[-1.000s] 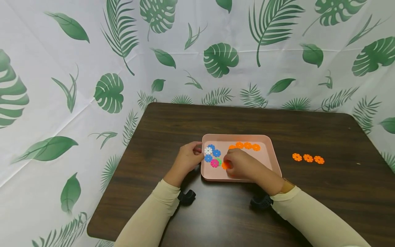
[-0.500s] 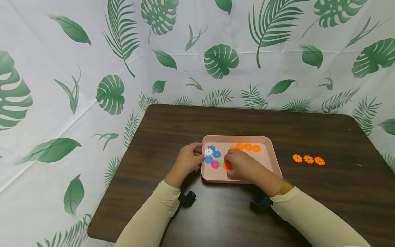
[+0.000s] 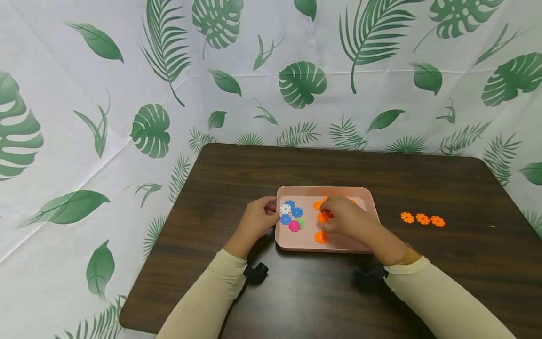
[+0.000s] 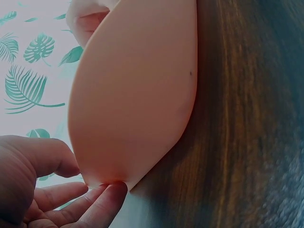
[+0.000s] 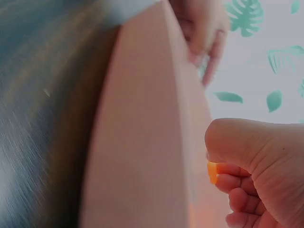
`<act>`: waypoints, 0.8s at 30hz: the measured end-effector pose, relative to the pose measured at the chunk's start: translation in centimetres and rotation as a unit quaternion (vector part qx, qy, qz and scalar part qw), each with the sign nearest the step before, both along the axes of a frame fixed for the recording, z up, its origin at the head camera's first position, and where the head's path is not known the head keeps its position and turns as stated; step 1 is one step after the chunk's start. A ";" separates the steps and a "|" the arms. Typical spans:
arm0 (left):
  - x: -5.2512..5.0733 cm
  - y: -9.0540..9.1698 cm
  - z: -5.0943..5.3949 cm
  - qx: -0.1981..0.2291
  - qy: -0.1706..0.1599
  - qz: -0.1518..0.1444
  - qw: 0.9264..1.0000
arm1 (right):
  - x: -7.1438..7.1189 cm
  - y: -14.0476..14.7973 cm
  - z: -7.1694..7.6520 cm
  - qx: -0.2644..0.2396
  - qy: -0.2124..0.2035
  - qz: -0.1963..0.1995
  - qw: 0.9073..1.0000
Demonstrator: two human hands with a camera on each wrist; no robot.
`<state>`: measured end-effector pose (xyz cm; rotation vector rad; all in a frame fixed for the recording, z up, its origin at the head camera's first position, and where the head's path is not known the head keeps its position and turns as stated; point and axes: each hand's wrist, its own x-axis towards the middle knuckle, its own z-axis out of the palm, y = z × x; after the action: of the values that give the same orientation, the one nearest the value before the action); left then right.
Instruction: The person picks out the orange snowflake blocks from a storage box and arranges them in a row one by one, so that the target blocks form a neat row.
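The left grip [image 3: 257, 217] is clamped on one end of the pink tray [image 3: 305, 240]; steady pressure there should stop it sliding. Just right of that grip lie multicoloured discs [image 3: 297, 212]. The right grip [image 3: 349, 217] pinches an orange disc [image 5: 212, 173] above the tray, best held lightly by its edge. The forearm [image 3: 384, 242] behind it crosses the near right corner; beyond, open bench [image 3: 423, 183] separates tray from orange row [image 3: 422, 219].

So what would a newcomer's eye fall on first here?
Probably the pink tray on the dark table, with blue, white, pink and green discs clustered at its left end. Over its middle, the right hand pinches an orange disc, while the left hand holds the tray's left edge. Three more orange discs lie on the table, right of the tray.
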<state>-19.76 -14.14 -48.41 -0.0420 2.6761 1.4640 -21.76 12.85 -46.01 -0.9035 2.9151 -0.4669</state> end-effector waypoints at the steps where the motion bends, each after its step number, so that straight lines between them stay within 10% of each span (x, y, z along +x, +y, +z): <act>1: 0.0 0.0 0.0 -0.001 0.000 0.000 1.000 | -0.1 0.5 0.4 -0.005 0.000 -0.006 1.000; 14: -0.1 -0.1 -0.1 0.003 -0.012 0.001 1.000 | -0.8 10.6 4.0 -0.016 -0.002 -0.124 0.992; 24: -0.1 -0.2 -0.2 0.000 0.029 -0.015 0.999 | -0.5 23.0 2.4 0.002 -0.040 -0.222 0.974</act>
<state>-19.90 -14.29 -48.59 0.0400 2.7094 1.4796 -22.21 35.88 -43.66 -0.2142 3.0296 -0.5012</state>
